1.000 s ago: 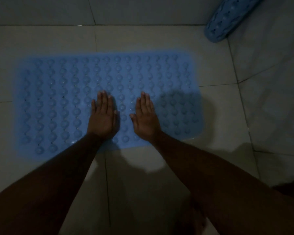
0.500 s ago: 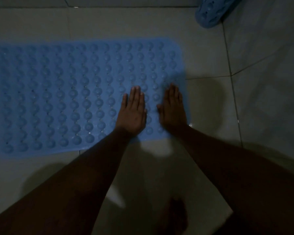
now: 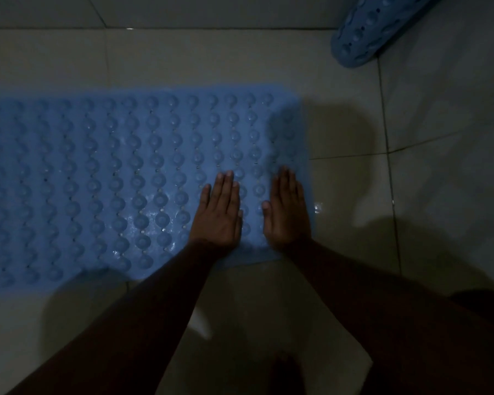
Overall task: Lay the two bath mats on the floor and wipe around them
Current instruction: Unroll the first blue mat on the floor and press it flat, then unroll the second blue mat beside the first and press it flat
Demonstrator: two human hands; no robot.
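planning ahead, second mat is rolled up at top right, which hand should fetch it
The right hand, probably: it rests on the flat mat nearer the rolled mat; the left hand is farther.

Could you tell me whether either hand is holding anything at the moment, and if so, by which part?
Nothing is held. The left hand and right hand lie flat, fingers straight, on the right end of the blue bath mat.

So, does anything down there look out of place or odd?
The second mat sits rolled up in the far right corner, while the first mat lies flat. A small wet glint shows on the tile beside it.
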